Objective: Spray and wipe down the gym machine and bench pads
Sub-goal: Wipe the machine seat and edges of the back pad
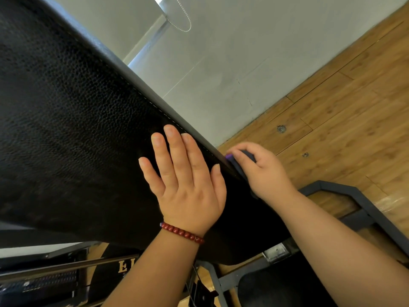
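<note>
Bench pad (77, 129) under flat left hand (186, 185); right hand (263, 171) grips purple cloth (236, 166) at pad edge.

Count taken from the single head view.

Pads: two. One large pad (77, 129) in black grained covering, and one small pad (272, 289), dark, at the bottom right edge.

Hands: two. One left hand (188, 185) and one right hand (263, 171).

Bracelets: one. A red beaded bracelet (182, 232) on the left wrist; the beads were not counted, as part of the band is out of sight.

Cloths: one. A purple cloth (236, 165), mostly covered by the right hand.

Bolt heads in the floor: two. A first bolt head (281, 128) and a second bolt head (305, 154).

Bead chains: one bead chain (190, 24), hanging in a loop.

Steel rods: one rod (55, 265), lower left.
</note>
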